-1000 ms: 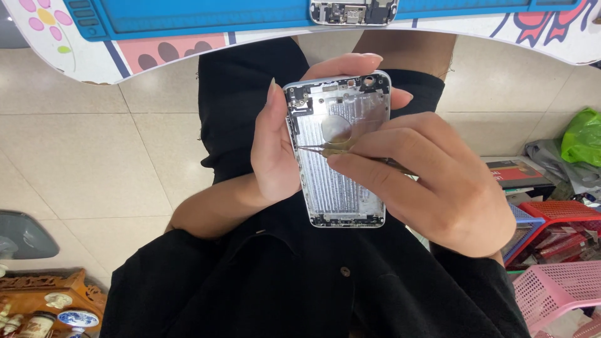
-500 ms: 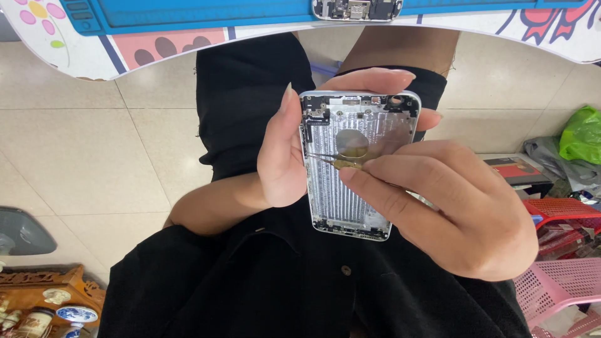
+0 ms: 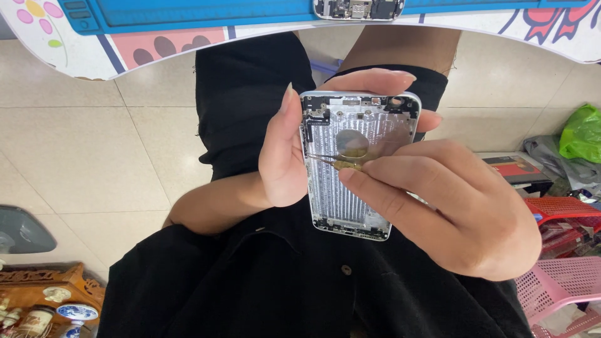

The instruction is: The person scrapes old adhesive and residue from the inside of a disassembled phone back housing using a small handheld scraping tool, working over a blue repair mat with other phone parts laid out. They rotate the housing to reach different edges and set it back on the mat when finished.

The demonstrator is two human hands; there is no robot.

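Pale glossy floor tiles (image 3: 81, 156) spread beneath everything, with a carved wooden stand (image 3: 44, 294) at lower left and a blue work mat (image 3: 188, 12) on the patterned table edge above. Left hand (image 3: 285, 159) wraps its fingers around a stripped silver metal phone housing (image 3: 350, 169). Right hand (image 3: 438, 206) pinches thin metal tweezers (image 3: 332, 161), tips inside the housing. Pink plastic baskets (image 3: 557, 288) sit beyond the right knuckles.

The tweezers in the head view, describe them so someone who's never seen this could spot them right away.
Start at the silver phone housing held upright over the black-clothed lap by the left hand. The right hand reaches across its open inside. Pinched in that hand's fingertips, the tweezers are the thin metal prongs pointing left, the only loose tool against the ribbed shell.
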